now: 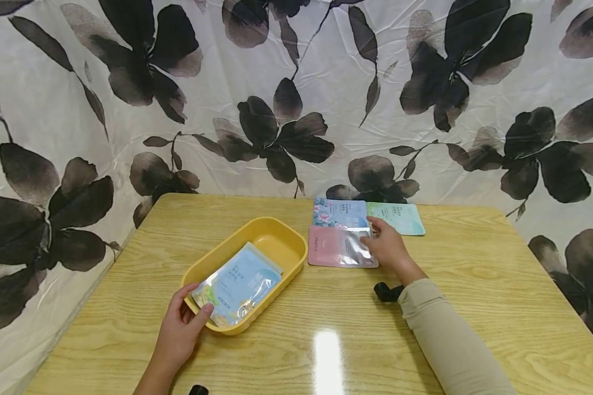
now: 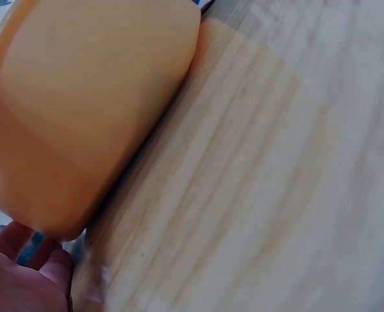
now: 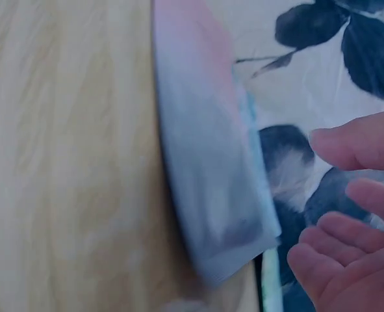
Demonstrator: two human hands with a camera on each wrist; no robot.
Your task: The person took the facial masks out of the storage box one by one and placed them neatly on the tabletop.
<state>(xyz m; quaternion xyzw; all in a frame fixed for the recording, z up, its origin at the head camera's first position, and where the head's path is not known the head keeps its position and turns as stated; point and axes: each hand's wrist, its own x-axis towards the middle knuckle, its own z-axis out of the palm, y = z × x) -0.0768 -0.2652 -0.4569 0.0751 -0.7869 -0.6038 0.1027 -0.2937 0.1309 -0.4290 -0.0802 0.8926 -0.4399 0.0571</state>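
A yellow plastic basin stands left of centre on the table, with light-blue sachets stacked inside it. My left hand grips its near left end, thumb and fingers at the rim; the left wrist view shows the basin's outer wall above those fingers. To the right lies a shiny pink sachet, and a blue floral sachet is behind it. My right hand hovers at the pink sachet's right end, fingers spread apart and holding nothing. In the right wrist view, a gap separates it from the pink sachet.
A green sachet lies at the table's back edge, right of the blue one. Below the right wrist is a black device, and another black piece shows at the bottom edge. A floral curtain hangs behind the wooden table.
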